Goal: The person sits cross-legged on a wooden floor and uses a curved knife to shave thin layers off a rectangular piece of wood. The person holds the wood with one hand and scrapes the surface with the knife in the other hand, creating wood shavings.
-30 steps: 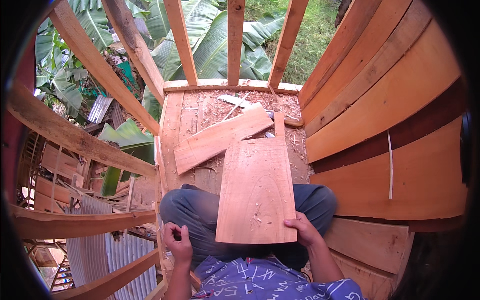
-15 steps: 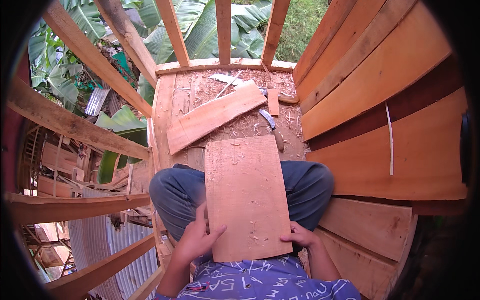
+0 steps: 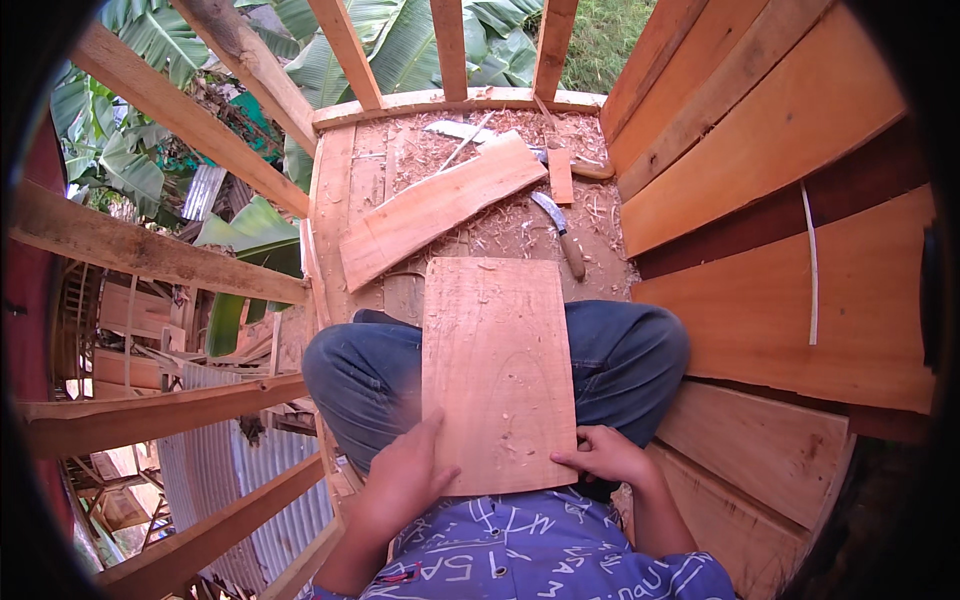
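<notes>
A flat rectangular wooden board lies across my lap, its upper face dotted with a few shavings. My left hand is at the board's lower left edge, thumb on the face and fingers along the side. On the lower right edge, my right hand grips with the thumb on top and the other fingers bent; what lies under the board is hidden. Beyond the board, a curved-blade knife with a wooden handle rests on the floor.
Ahead lie a longer plank, a small wood block and a pale blade among shavings. Wooden rails stand at the left. Plank walling rises on the right, with a thin pale strip against it.
My left hand has shifted, its fingers coming onto the board's left edge. The board and right hand stay together. The view has shifted slightly.
</notes>
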`<state>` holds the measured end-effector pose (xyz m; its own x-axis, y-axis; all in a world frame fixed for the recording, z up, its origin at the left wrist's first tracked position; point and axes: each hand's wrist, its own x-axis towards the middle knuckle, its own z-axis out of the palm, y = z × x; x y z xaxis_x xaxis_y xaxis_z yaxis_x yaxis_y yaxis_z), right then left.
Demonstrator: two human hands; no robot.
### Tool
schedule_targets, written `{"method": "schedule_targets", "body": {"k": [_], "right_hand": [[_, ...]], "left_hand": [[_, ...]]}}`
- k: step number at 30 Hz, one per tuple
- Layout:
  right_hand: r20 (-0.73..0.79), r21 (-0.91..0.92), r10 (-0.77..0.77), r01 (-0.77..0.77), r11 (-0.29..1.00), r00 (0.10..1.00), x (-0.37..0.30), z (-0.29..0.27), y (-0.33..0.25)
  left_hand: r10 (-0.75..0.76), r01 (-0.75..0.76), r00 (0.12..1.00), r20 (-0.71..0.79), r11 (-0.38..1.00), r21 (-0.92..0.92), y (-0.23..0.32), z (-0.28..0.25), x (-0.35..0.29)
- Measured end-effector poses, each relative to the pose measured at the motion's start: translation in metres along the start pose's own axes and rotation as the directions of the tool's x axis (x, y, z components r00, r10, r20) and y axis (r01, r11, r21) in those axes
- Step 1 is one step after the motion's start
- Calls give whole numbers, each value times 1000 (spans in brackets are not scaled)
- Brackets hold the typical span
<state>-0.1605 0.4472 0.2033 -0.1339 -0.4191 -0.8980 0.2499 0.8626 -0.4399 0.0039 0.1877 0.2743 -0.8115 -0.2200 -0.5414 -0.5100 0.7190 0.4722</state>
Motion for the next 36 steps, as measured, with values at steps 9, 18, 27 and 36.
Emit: {"method": "schedule_targets", "body": {"k": [9,18,27,36], "right_hand": [[81,-385,-132,153,910,988,-22,-1,4],[-255,-660,-149,-59,749,955,-57,-10,-45],[-566,-591,-539,149,793,624,51,-126,-129],[-651,-666,-431,-196,720,625,202,-177,-113]], "left_hand": [[64,-90,991,120,971,223,6,5,-12],[-58,-52,937,345,953,300,32,-5,-2],[56,16,979,-195,936,352,33,-74,53],[-190,242,961,-201,929,279,-39,-99,220]]}}
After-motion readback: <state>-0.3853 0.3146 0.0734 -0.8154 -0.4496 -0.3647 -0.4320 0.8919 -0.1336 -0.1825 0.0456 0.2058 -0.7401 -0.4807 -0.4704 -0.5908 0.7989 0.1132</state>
